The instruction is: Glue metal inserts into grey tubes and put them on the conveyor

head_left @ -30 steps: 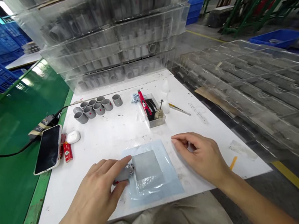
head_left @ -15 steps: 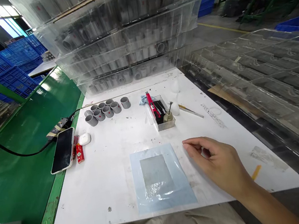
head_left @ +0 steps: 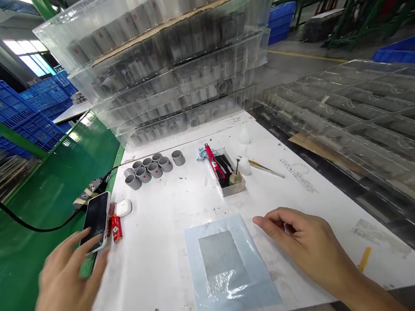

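My left hand (head_left: pixel 68 282) is open, slightly blurred, its fingers spread over the lower end of a black-screened phone (head_left: pixel 97 220). Whether the fingertips touch the phone I cannot tell. My right hand (head_left: pixel 303 237) rests on the white board with fingers curled and thumb against the fingers. Nothing shows in its grip. Just left of it lies a light blue sheet (head_left: pixel 263 283) under clear film, with a grey rectangular patch (head_left: pixel 223 258) in its middle. Beside the phone are a red lighter-like item (head_left: pixel 116 227) and a small white case (head_left: pixel 123 207).
Several grey ring-shaped pieces (head_left: pixel 154 170) stand at the back left of the board. A small clear box (head_left: pixel 233 189) holds a red pen-like tool (head_left: pixel 214 160) and a small jar (head_left: pixel 235 178). Tweezers (head_left: pixel 267 168) lie right of it. Stacked clear trays (head_left: pixel 178 70) rise behind.
My left hand has come from the lower left edge, where it held something grey in clear plastic, and is now empty over the phone. My right hand stays in place. The view has tilted up.
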